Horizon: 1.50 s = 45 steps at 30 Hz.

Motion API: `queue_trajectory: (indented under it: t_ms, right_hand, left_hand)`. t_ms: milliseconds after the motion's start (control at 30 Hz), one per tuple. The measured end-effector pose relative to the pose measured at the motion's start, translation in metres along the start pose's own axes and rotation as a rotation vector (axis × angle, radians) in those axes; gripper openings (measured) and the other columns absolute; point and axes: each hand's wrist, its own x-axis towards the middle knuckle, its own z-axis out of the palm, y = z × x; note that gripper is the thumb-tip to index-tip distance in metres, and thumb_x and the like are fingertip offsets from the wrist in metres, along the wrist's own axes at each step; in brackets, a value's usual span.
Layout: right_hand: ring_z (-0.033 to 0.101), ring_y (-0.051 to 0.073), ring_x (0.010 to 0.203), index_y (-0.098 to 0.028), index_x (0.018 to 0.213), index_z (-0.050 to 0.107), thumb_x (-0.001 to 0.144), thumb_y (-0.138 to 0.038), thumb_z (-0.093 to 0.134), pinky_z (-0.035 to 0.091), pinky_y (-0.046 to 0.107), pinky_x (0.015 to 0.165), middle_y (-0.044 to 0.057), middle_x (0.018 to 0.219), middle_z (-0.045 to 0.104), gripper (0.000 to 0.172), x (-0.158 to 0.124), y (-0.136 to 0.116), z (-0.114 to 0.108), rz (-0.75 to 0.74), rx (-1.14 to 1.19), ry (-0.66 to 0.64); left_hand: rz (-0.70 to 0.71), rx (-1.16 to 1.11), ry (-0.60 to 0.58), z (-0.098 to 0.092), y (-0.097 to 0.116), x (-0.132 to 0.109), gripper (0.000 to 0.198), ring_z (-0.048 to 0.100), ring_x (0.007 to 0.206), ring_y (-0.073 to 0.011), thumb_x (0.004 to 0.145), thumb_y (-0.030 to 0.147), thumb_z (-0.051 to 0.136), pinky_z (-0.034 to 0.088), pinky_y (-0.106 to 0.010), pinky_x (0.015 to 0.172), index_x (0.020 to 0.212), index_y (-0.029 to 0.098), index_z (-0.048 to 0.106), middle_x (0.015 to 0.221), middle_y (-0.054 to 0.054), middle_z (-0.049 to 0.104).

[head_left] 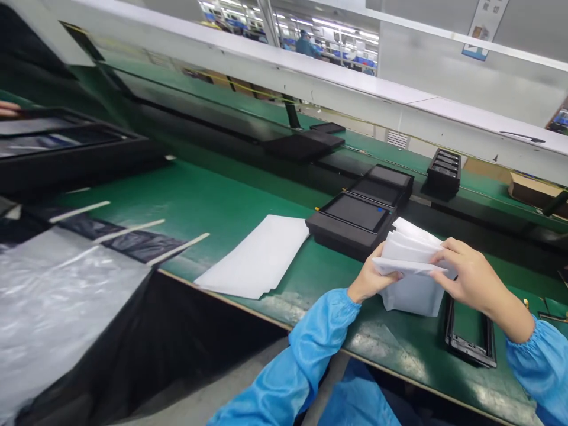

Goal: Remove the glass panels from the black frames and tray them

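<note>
Between my two hands is a bundle of thin white sheets, fanned and bent at the top. My left hand pinches its left side, thumb in front. On the right, my right hand grips the sheets' edge between thumb and fingers. A flat stack of white sheets lies on the green bench to the left. Beneath my right hand, partly covered, lies a black rectangular frame. Just beyond my left hand stands a black foam tray holding dark flat panels.
Translucent plastic film and black sheeting with pale strips hang at the left bench edge. Another person's fingers touch a large black tray. A white shelf beam crosses above. A slotted black box stands behind.
</note>
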Motion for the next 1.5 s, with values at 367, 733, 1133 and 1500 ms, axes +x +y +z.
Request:
queue_trajectory:
  t_ms: [367, 733, 1133, 1500]
  right_hand:
    - [0.075, 0.025, 0.083, -0.025, 0.084, 0.079, 0.1, -0.025, 0.066, 0.061, 0.038, 0.072, 0.007, 0.093, 0.079, 0.02, -0.002, -0.012, 0.012, 0.096, 0.184, 0.412]
    - [0.073, 0.026, 0.085, -0.026, 0.086, 0.081, 0.097, -0.021, 0.073, 0.06, 0.041, 0.078, 0.005, 0.089, 0.081, 0.015, 0.002, -0.002, 0.005, 0.064, 0.178, 0.523]
    - [0.075, 0.027, 0.089, -0.025, 0.091, 0.071, 0.097, -0.028, 0.065, 0.06, 0.042, 0.081, 0.007, 0.093, 0.079, 0.009, 0.001, 0.007, 0.001, 0.154, 0.204, 0.419]
    - [0.071, 0.027, 0.081, -0.024, 0.081, 0.066, 0.091, -0.017, 0.058, 0.049, 0.034, 0.069, 0.005, 0.082, 0.073, 0.014, 0.038, 0.004, -0.015, 0.192, -0.152, -0.036]
  left_hand:
    - [0.032, -0.024, -0.131, -0.007, -0.011, -0.004, 0.124, 0.053, 0.145, -0.0452, 0.054, 0.057, 0.104, 0.047, -0.054, 0.118, 0.159, 0.018, 0.051, 0.153, -0.022, 0.061]
    - [0.02, 0.0, -0.105, 0.006, -0.021, -0.002, 0.112, 0.061, 0.134, -0.0449, 0.059, 0.047, 0.102, 0.048, -0.056, 0.116, 0.154, 0.015, 0.054, 0.147, -0.02, 0.065]
    - [0.02, 0.011, -0.05, 0.014, -0.02, 0.004, 0.106, 0.067, 0.122, -0.0399, 0.062, 0.038, 0.097, 0.054, -0.052, 0.107, 0.155, 0.017, 0.052, 0.137, -0.016, 0.071]
    - [0.041, 0.065, -0.07, 0.009, -0.008, 0.004, 0.103, 0.063, 0.13, -0.0399, 0.066, 0.034, 0.094, 0.05, -0.051, 0.114, 0.157, 0.017, 0.05, 0.143, -0.016, 0.067]
